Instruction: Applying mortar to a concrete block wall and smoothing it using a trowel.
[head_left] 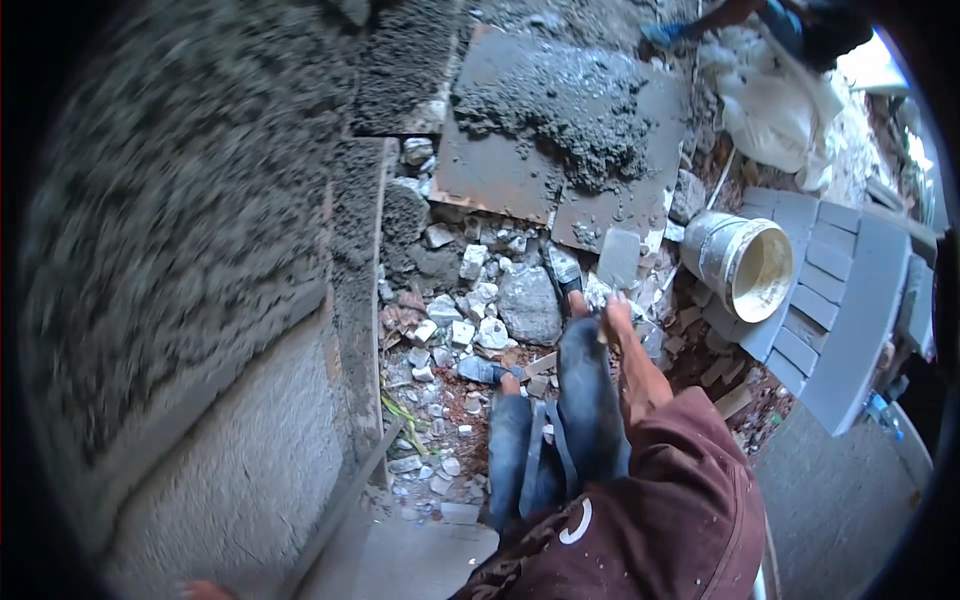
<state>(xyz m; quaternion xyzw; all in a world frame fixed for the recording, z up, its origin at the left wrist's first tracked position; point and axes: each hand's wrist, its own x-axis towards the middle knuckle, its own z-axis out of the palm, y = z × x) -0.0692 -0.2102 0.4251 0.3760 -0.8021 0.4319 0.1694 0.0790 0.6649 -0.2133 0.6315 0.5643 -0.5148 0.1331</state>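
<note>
My right hand (617,318) reaches forward beside my right knee, its fingers closed round what looks like the handle of a trowel. The trowel's flat grey blade (620,258) points away from me, at the near edge of a mortar-smeared board (610,215). A heap of wet grey mortar (590,135) lies on this board. Only a sliver of my left hand (207,590) shows at the lower left rim, low by the wall; its fingers are mostly cut off. Near it a long straight bar (340,510) leans at a slant.
Rough wet mortar covers the upper wall (200,180) at left; its lower part (230,470) is smoother. Broken stones (480,300) lie around my feet. To the right are a tipped white bucket (740,262), grey blocks (825,270) and a white sack (770,105). Another person's arm (725,15) shows at top right.
</note>
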